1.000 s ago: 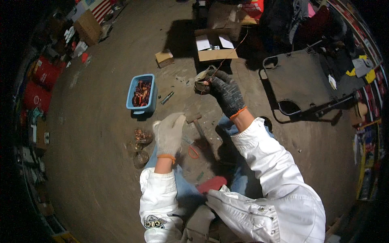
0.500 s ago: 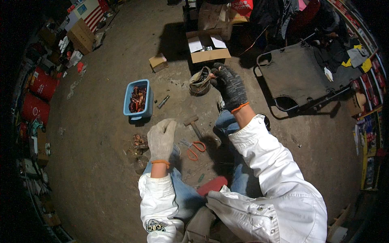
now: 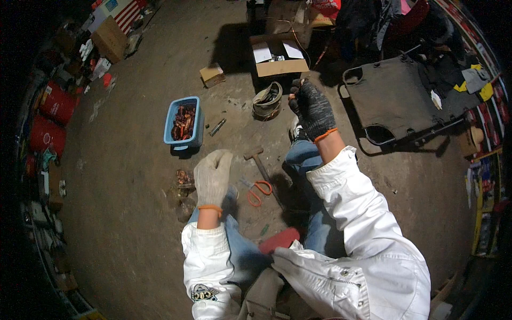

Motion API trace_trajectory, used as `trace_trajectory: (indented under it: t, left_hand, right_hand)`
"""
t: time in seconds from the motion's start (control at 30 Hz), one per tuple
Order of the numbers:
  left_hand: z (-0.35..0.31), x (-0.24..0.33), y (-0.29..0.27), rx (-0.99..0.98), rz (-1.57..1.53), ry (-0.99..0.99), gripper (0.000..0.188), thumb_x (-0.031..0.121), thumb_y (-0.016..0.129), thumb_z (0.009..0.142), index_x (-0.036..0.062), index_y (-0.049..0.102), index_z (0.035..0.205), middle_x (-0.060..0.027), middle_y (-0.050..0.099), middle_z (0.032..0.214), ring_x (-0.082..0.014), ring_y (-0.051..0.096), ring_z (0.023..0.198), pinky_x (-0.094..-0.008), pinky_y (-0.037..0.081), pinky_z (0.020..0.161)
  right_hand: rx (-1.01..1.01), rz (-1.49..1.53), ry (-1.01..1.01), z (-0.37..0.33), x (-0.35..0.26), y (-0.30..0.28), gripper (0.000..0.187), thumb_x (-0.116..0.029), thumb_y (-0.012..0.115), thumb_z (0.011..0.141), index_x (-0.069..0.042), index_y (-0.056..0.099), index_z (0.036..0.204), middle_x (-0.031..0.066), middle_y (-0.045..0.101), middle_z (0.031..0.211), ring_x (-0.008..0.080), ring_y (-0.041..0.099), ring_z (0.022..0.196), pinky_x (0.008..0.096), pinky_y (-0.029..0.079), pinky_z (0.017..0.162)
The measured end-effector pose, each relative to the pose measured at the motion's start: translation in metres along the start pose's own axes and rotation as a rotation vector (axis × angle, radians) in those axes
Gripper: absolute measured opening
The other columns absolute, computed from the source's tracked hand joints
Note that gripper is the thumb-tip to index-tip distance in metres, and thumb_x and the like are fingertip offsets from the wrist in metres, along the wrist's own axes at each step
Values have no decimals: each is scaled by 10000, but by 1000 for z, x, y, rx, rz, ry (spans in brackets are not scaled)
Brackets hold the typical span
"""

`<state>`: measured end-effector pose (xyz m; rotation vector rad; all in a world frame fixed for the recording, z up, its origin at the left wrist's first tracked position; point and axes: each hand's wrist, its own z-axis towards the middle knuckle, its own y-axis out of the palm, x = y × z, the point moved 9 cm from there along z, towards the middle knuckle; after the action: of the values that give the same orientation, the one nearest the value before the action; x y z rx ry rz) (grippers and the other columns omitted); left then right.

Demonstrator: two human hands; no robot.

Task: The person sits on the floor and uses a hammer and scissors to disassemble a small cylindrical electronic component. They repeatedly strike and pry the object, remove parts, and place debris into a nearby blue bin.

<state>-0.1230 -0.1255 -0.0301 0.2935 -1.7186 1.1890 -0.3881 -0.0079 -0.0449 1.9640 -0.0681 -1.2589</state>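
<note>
My right hand (image 3: pixel 313 109), in a dark grey knit glove with bare fingertips, is raised with its fingers closed. A thin copper-coloured wire (image 3: pixel 305 49) curves above it; whether the fingers grip it I cannot make out. Just left of that hand a round pot-like container (image 3: pixel 266 109) with a cloth-like lining stands on the floor. My left hand (image 3: pixel 212 178), in a pale work glove, is closed above my left knee, its fingertips hidden. Beside it lies a clump of copper-coloured scrap (image 3: pixel 185 178). Between my legs are orange-handled scissors (image 3: pixel 260 193) and a hammer (image 3: pixel 260 161).
A blue tub (image 3: pixel 198 125) of copper-coloured scrap stands ahead on the left, with a small metal cylinder (image 3: pixel 217 127) beside it. Farther off are a small carton (image 3: pixel 212 76) and an open cardboard box (image 3: pixel 281 67). A folding cot (image 3: pixel 389 96) stands at right, red drums (image 3: pixel 57 104) at far left.
My right hand has moved right, away from the pot-like container. A thin wire now curves over the open box. My left hand is closed in both frames and has barely shifted.
</note>
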Motion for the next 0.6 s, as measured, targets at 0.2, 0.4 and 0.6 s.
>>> trace_trajectory:
  t: [0.2, 0.4, 0.6]
  left_hand:
    - [0, 1, -13, 88, -26, -7, 268, 219, 596, 825, -12, 670, 938, -166, 673, 905, -250, 646, 836, -327, 471, 757]
    - [0, -6, -34, 187, -40, -69, 260, 226, 589, 845, -5, 668, 935, -124, 667, 821, -203, 616, 733, -313, 464, 709]
    - [0, -10, -62, 340, 57, 3, 292, 276, 561, 859, 14, 669, 931, -129, 665, 829, -230, 621, 742, -329, 464, 706]
  right_hand:
    - [-226, 97, 209, -5, 10, 16, 212, -280, 598, 895, -72, 563, 882, 54, 561, 770, 160, 563, 712, 243, 491, 624]
    - [-461, -72, 355, -24, 20, 27, 361, -377, 646, 845, -68, 565, 1011, 70, 587, 910, 172, 573, 833, 289, 508, 756]
    - [-742, -252, 528, -59, 37, 40, 569, -355, 671, 815, -55, 500, 1266, 126, 562, 1181, 188, 604, 853, 307, 518, 795]
